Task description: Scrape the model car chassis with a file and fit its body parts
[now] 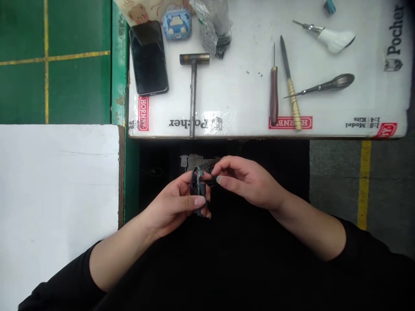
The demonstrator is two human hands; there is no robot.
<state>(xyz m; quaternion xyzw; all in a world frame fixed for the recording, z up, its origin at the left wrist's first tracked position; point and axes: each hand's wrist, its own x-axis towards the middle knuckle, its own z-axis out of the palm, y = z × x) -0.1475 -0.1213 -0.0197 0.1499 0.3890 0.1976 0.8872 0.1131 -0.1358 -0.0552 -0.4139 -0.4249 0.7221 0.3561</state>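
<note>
My left hand [175, 199] is closed around a small dark grey plastic part [198, 185] with a curved, strap-like upper edge. Its thumb presses on the near face, while the fingers wrap behind. Just to the right, my right hand [251, 183] has thumb and index finger pinched together beside the part. Whatever the pinch holds is too small and dark to name against my black clothing. Both hands are in front of the table edge, over my lap.
On the white-covered table [233, 99] lie a small hammer [193, 86], a phone [149, 58], a blue patterned case [177, 24] and a plastic bag [212, 26]. Farther right are a brown-handled awl [274, 93], a file [289, 77], a dark-handled pick [327, 85] and a white-handled tool [333, 39].
</note>
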